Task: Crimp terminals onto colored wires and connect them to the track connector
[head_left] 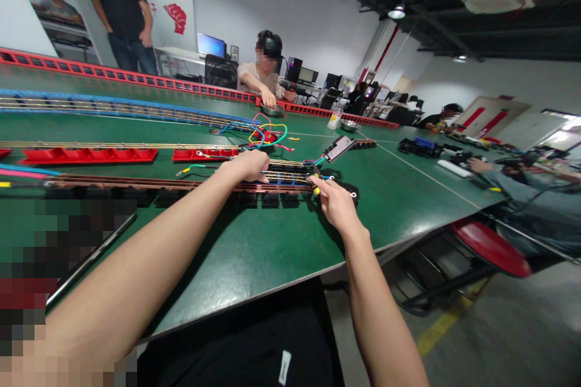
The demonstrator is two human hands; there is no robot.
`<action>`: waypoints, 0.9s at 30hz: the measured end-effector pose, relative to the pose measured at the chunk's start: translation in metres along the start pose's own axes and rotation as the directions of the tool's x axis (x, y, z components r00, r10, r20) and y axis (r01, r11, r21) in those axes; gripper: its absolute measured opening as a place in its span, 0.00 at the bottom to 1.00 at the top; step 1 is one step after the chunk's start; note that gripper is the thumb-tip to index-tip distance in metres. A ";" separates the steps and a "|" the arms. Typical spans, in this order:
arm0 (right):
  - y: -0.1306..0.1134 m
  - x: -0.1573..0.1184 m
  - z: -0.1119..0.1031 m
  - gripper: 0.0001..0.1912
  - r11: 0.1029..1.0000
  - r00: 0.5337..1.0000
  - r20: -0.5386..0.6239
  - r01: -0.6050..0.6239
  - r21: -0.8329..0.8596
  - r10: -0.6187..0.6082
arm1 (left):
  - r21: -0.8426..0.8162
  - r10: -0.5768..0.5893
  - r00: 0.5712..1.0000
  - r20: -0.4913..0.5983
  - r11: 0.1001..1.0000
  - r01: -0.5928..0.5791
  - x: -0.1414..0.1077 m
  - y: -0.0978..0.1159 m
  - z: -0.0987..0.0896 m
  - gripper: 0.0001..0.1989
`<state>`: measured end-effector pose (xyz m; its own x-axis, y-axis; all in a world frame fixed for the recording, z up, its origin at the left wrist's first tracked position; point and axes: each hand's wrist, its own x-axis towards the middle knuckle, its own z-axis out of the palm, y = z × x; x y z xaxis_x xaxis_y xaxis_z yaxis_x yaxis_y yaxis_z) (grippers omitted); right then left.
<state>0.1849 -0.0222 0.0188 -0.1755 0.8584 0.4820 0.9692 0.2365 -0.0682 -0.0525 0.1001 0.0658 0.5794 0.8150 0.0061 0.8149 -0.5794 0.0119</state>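
Observation:
A long busbar-like rail assembly (181, 184), with copper-coloured strips, blue spacers and black brackets, lies along the green table (281, 254). My left hand (249, 166) rests on its upper side, fingers curled over the strips, the fingertips partly hidden. At the right end of the assembly, my right hand (336, 201) has its fingers bent around a small yellow part (316, 191). The thumb is mostly out of sight. Just beyond the right hand is a black end piece (351, 192). A green wire with a ring terminal (193, 168) lies left of my left hand.
Red trays (91, 155) and a blue rail (113, 103) run behind the assembly. Coloured wires (270, 132) loop near a co-worker's hand (267, 97) at a metal bowl (272, 110). A bottle (334, 118) stands farther right. A red stool (492, 248) is beside the table.

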 end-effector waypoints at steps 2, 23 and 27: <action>-0.002 0.000 -0.001 0.31 0.999 1.000 0.009 -0.008 -0.032 0.008 | 0.001 -0.002 1.000 -0.002 1.000 0.002 0.000 0.000 0.000 0.14; -0.010 0.001 0.003 0.22 0.843 0.937 -0.171 -0.181 0.506 0.304 | 0.026 0.022 1.000 0.003 0.999 -0.022 0.001 0.001 -0.002 0.14; -0.005 0.004 0.010 0.27 0.692 0.854 -0.161 -0.276 0.667 0.495 | 0.056 0.015 1.000 0.011 0.998 -0.016 0.000 0.002 -0.001 0.15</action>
<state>0.1780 -0.0153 0.0119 0.3582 0.7766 0.5182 0.6040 0.2306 -0.7629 -0.0512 0.0993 0.0671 0.5917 0.8061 -0.0051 0.8052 -0.5913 -0.0443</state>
